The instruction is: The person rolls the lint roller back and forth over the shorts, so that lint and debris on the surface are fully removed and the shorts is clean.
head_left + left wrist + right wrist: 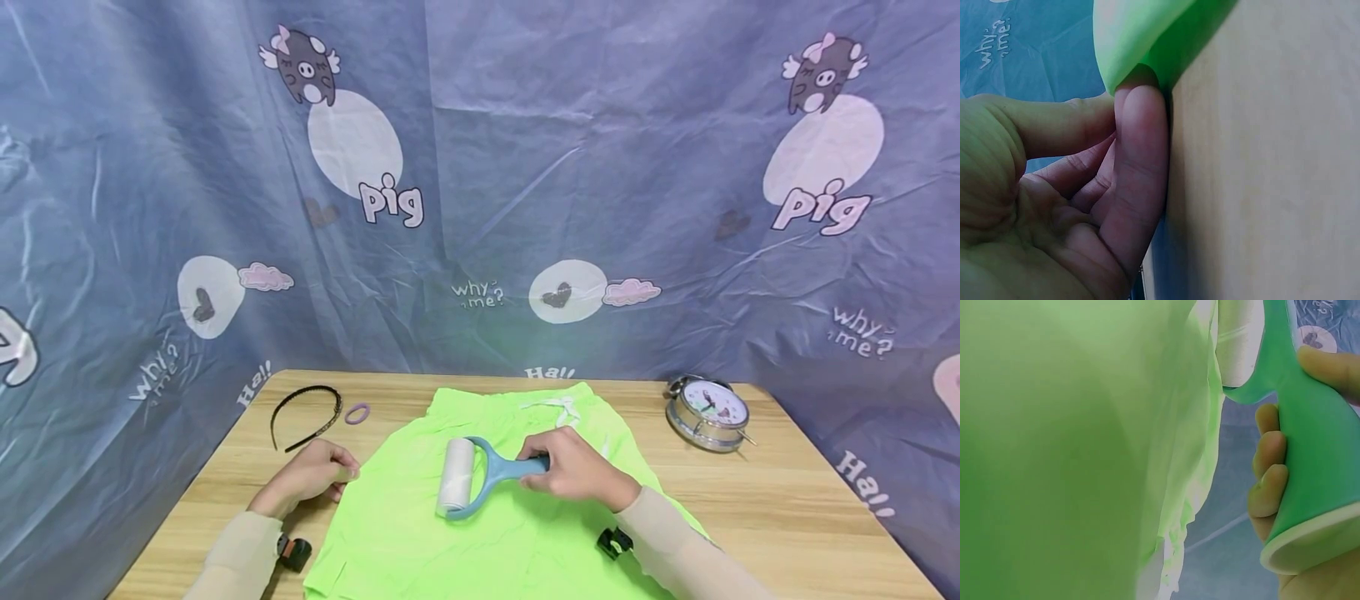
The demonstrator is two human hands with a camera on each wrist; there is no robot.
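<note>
Bright neon green shorts (420, 550) lie spread on the wooden table, with a white drawstring (564, 408) at the waistband toward the back. My right hand (573, 467) grips the blue handle of a lint roller (456, 475), fingers wrapped round it in the right wrist view. Its white roll lies on the upper middle of the shorts and points to the left. My left hand (315, 475) is at the left edge of the shorts; in the left wrist view thumb and fingertips (1141, 119) pinch the green fabric (1132, 37), close over the table.
A black headband (279, 408) and a purple hair tie (357, 413) lie at the back left of the table (787, 500). At the back right stands a silver alarm clock (708, 414). A blue printed curtain (480, 167) hangs behind and along both sides.
</note>
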